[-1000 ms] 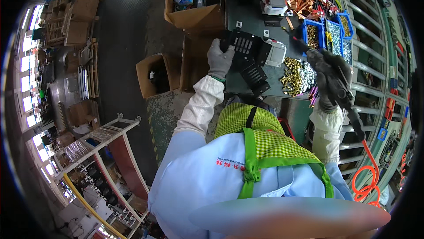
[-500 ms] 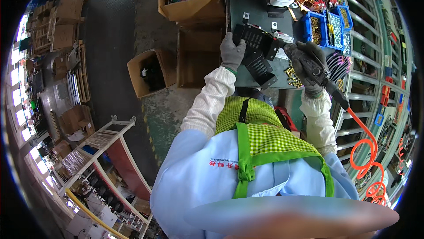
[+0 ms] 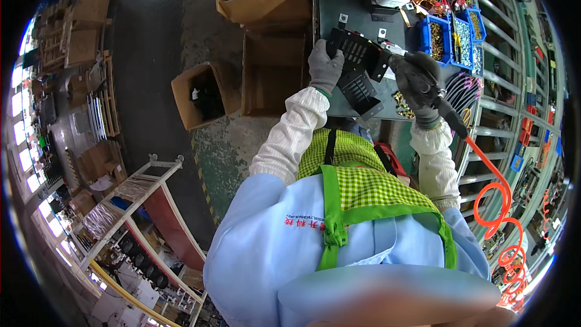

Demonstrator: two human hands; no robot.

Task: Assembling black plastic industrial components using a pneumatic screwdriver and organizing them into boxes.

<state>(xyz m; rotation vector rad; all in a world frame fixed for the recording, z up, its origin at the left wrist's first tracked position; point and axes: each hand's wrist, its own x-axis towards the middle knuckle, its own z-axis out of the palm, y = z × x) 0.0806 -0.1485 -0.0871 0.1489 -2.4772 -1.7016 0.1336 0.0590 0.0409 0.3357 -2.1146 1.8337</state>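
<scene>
Two gloved hands, left hand [image 3: 325, 68] and right hand [image 3: 417, 79], at black perforated panel [image 3: 358, 55] edges.

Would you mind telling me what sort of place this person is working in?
Most likely a factory assembly bench: blue parts bins full of small fasteners, a pneumatic driver on a coiled orange air hose, and a black vented metal panel held by gloved hands.

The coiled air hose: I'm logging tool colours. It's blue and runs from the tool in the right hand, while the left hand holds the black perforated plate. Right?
Not quite. In the head view the coiled hose is orange, not blue. It does run from the tool in the right hand, and the left hand holds the black perforated plate.
</scene>
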